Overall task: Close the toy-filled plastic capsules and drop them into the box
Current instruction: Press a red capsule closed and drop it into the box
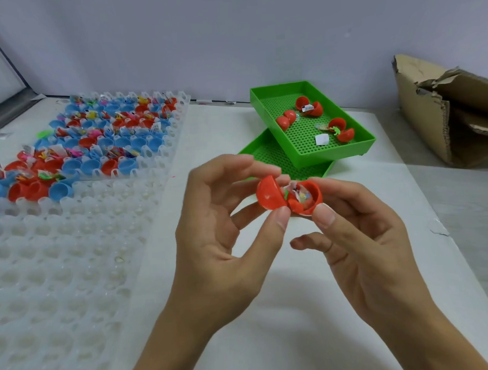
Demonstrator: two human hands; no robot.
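Between both hands, above the white table, I hold a red hinged capsule (289, 195), still open, with a wrapped toy and paper showing inside. My left hand (225, 227) pinches the lid half with thumb and fingers. My right hand (359, 235) grips the cup half that holds the toy. A brown cardboard box (441, 109) stands at the far right, its flaps torn and open. Three open red capsules (309, 106) with toys lie in the upper green tray (356, 149).
A translucent white holder tray (73, 262) fills the left side; its far rows hold several red and blue open capsules (103, 137) with toys. A second green tray (264, 153) lies under the first. A grey wall runs behind.
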